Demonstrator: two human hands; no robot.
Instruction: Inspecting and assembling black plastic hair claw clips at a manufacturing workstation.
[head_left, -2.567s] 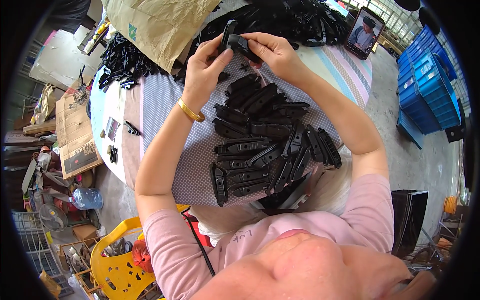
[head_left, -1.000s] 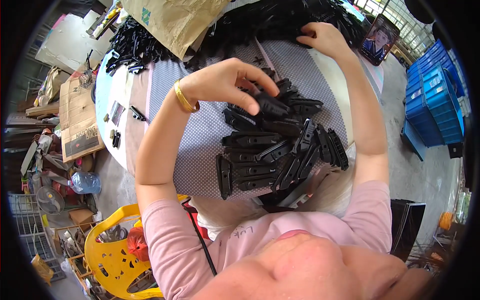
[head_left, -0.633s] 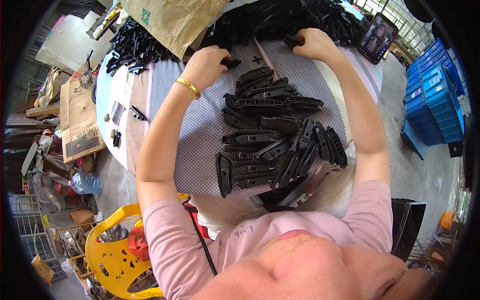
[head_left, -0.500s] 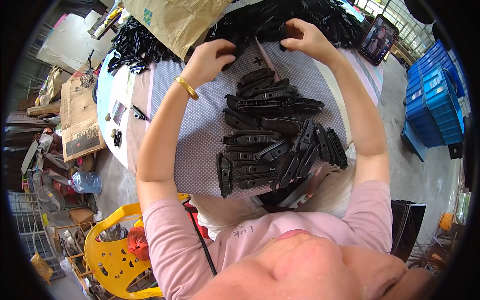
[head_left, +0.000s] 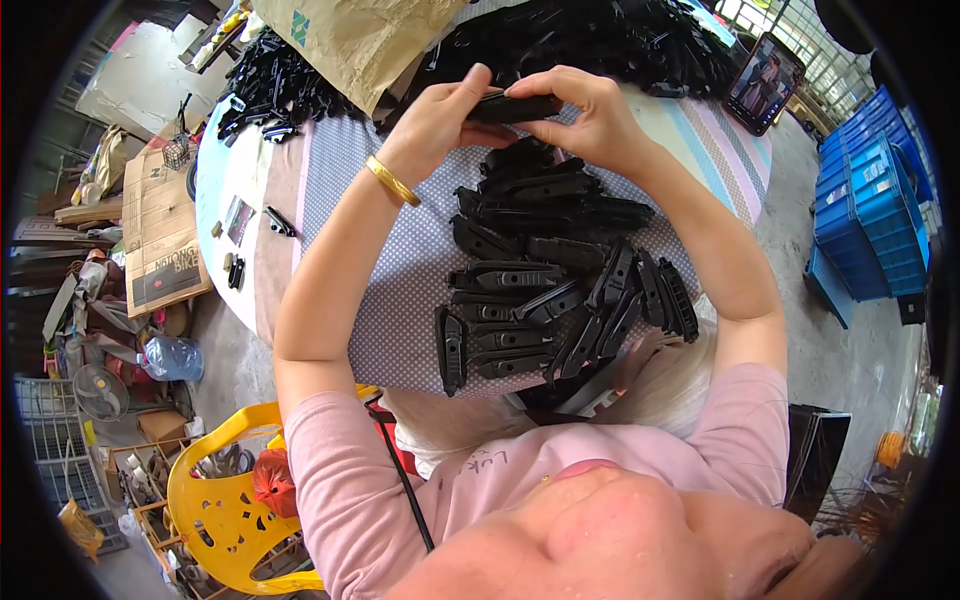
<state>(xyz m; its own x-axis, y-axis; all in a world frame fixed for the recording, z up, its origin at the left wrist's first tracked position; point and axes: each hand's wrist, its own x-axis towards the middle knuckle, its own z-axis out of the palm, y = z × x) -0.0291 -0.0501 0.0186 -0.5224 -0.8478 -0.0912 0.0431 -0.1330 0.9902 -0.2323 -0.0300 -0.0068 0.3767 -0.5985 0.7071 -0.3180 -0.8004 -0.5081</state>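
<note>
Between my two hands is a long black plastic part [head_left: 515, 107], held level above the far side of the table. My left hand [head_left: 440, 118], with a gold bangle at the wrist, grips its left end, thumb on top. The fingers of my right hand [head_left: 585, 112] pinch the right end. Just below my hands lies a pile of similar black plastic pieces [head_left: 540, 205], elongated and slotted, spread toward the table's near edge. A large heap of loose black parts [head_left: 590, 45] rises behind my hands.
A patterned cloth covers the round table [head_left: 390, 290]. A brown paper bag [head_left: 350, 40] and another black heap [head_left: 270, 85] lie at the far left. A phone [head_left: 765, 82] stands at the far right. Blue crates [head_left: 870, 200] and a yellow chair [head_left: 215, 500] stand on the floor.
My hands, apart near the far heap before, have come together. Both now grip one black part, where each was at separate dark pieces.
</note>
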